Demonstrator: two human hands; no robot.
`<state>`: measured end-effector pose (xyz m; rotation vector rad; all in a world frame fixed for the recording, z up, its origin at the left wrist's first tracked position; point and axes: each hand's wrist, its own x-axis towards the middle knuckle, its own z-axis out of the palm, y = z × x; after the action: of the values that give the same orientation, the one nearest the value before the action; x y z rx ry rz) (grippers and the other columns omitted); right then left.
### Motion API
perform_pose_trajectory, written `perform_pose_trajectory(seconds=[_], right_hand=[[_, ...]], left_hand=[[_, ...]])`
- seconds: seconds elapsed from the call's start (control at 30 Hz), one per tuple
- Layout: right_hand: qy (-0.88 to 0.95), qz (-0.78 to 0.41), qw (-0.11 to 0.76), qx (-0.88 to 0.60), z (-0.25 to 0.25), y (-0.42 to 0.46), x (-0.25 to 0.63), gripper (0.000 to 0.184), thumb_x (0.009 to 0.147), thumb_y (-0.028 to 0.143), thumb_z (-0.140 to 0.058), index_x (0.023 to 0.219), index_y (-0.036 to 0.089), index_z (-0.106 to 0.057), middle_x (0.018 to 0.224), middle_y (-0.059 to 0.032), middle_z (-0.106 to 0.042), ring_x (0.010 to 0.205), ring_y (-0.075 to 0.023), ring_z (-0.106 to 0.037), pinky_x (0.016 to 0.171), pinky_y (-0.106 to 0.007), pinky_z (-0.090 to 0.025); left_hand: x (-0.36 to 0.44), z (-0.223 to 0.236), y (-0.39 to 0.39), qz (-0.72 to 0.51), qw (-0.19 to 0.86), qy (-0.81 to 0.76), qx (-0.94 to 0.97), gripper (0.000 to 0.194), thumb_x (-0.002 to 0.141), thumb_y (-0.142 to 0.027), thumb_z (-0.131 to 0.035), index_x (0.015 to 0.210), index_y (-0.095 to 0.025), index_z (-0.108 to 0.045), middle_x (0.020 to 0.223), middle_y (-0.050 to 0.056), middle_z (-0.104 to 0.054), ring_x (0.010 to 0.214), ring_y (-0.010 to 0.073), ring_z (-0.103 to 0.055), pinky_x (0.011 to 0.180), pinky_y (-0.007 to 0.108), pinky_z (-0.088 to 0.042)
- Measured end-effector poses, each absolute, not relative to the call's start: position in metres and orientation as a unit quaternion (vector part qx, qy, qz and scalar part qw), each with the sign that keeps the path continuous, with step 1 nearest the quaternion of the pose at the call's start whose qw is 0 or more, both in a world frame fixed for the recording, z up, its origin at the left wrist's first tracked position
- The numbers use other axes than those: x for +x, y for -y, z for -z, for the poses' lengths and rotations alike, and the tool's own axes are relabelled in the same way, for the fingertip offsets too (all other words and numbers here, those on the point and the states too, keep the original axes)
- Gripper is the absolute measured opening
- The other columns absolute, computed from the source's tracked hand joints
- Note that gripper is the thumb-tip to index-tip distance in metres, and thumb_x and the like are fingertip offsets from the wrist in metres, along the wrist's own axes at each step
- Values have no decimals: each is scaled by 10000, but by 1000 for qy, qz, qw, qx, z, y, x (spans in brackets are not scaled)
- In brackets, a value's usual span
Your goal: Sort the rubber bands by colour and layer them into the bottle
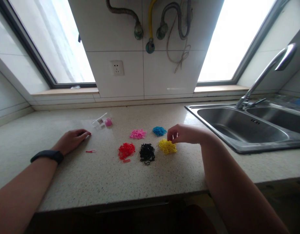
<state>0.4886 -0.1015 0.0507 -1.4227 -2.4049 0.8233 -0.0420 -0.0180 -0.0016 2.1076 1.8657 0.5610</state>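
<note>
Right hand (183, 133) touches yellow pile (167, 148); clear packaging (104, 118) bears blurred mark (100, 121).

A loose heap of small bright-yellow plastic-looking pieces (167, 147) lies low and spread on the countertop, at the right end of the near row. Beside it sits a dense mound of glossy black small pieces (147, 152), a few straying at its near edge. Left of that lies a heap of small red pieces (126, 151), with some loose at the front. Behind, a flatter pink heap (138, 134) and a compact blue heap (159, 131) lie apart. Well left, a slim red-and-pale strip (90, 151) lies flat.
</note>
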Motion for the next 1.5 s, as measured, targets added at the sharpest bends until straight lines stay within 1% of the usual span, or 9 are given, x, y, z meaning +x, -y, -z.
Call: perform_pose_trajectory(seconds=[0.2, 0.43, 0.6, 0.67, 0.8, 0.9, 1.03, 1.27, 1.5], right_hand=[[823, -284, 166, -463, -50, 98, 491, 243, 750, 133, -616, 942, 197, -750, 841, -35, -726, 719, -146, -603, 647, -271, -471], [770, -247, 343, -478, -26, 78, 477, 180, 748, 148, -556, 854, 191, -695, 790, -34, -679, 672, -137, -549, 623, -279, -431], [734, -228, 400, -499, -17, 68, 474, 171, 749, 200, -542, 837, 187, -687, 788, -49, -681, 697, -159, -557, 635, -297, -432], [723, -234, 403, -509, -15, 66, 476, 182, 747, 209, -542, 850, 184, -689, 798, -56, -690, 686, -159, -552, 623, -296, -431], [724, -234, 384, -523, -14, 65, 476, 199, 735, 218, -548, 857, 175, -700, 736, -44, -664, 621, -143, -505, 575, -281, -396], [737, -220, 370, -520, -14, 67, 474, 195, 727, 215, -545, 835, 178, -703, 684, -26, -630, 610, -140, -493, 572, -277, -385], [753, -194, 357, -518, -14, 68, 473, 211, 748, 210, -529, 849, 172, -711, 648, -14, -599, 584, -134, -462, 560, -277, -362], [752, -183, 352, -527, -11, 66, 475, 205, 765, 200, -535, 856, 174, -718, 621, -8, -583, 573, -129, -443, 552, -272, -348], [759, -175, 336, -529, -11, 67, 476, 206, 775, 195, -535, 868, 177, -717, 650, -14, -610, 586, -134, -472, 576, -277, -372]], left_hand=[[-43, 1, 20, -180, 123, -625, 750, 511, 870, -556, -499, 1109, -158, -712, 1001, 45, -760, 931, 238, -638, 828, 271, -444], [-42, 2, 15, -167, 101, -621, 759, 522, 852, -594, -451, 1049, -189, -714, 976, 78, -744, 909, 250, -663, 817, 293, -452], [-36, -17, 18, -104, 192, -603, 767, 470, 786, -602, -513, 920, -191, -698, 818, 58, -697, 797, 242, -615, 725, 305, -447], [-35, -27, 23, -68, 251, -584, 769, 433, 738, -601, -570, 861, -201, -685, 791, 43, -671, 765, 231, -592, 690, 295, -440], [-34, -39, 33, -3, 334, -540, 773, 432, 671, -597, -691, 872, -215, -706, 866, 49, -691, 812, 229, -594, 723, 289, -445], [-32, -42, 37, 20, 323, -536, 779, 446, 640, -614, -734, 853, -223, -718, 838, 43, -696, 798, 222, -595, 712, 287, -441], [-27, -43, 38, 46, 289, -531, 795, 426, 662, -631, -713, 801, -229, -733, 784, 32, -696, 759, 209, -598, 684, 282, -428], [-17, -47, 43, 57, 325, -535, 778, 326, 622, -543, -721, 701, -227, -731, 702, 19, -689, 683, 198, -590, 659, 292, -425], [13, -75, 61, 30, 337, -493, 802, 290, 688, -509, -707, 768, -230, -727, 756, 16, -679, 727, 189, -579, 684, 290, -433]])
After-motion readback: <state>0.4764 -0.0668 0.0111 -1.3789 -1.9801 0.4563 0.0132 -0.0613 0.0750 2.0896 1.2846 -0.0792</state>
